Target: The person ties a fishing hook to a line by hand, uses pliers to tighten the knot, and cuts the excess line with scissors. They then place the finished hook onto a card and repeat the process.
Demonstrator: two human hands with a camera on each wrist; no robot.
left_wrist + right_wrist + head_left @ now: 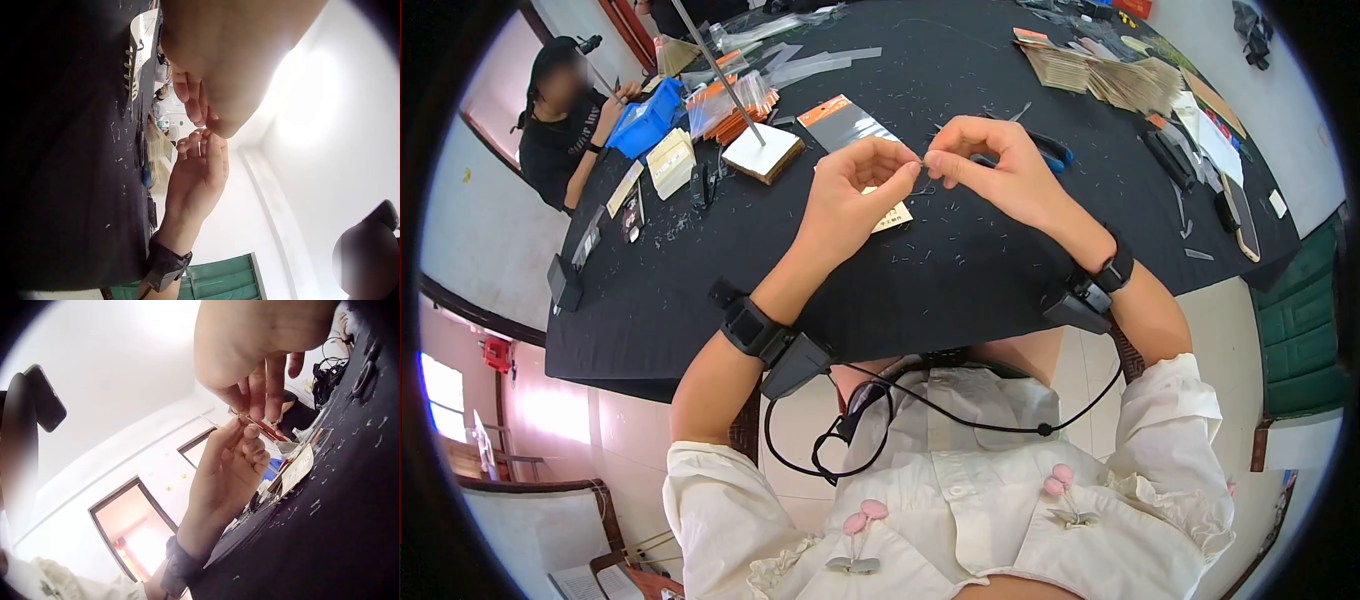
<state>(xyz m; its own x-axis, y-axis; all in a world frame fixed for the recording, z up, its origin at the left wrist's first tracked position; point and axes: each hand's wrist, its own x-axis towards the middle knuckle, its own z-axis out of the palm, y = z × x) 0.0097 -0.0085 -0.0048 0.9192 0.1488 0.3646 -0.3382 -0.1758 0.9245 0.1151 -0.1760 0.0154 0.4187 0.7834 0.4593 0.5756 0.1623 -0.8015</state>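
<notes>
My left hand (852,195) and right hand (1008,175) meet fingertip to fingertip above the black-covered table. Thumb and forefinger of each pinch a tiny thin piece (923,163) between them; I cannot tell what kind it is. The other fingers curl loosely, as the right hand (197,181) in the left wrist view and the left hand (228,462) in the right wrist view also show. Below them lies a cream printed card (893,217), with small wire loops along its edge in the left wrist view. Pliers with blue handles (1055,152) lie behind the right hand.
Small clear snippets (960,245) are scattered over the black cloth (730,250). An orange-topped clear packet (847,120) and a white block with a metal rod (763,152) stand beyond. Stacked cards (1100,72) lie back right, a phone (1240,220) right. Another person (565,120) sits at left by a blue basket (645,118).
</notes>
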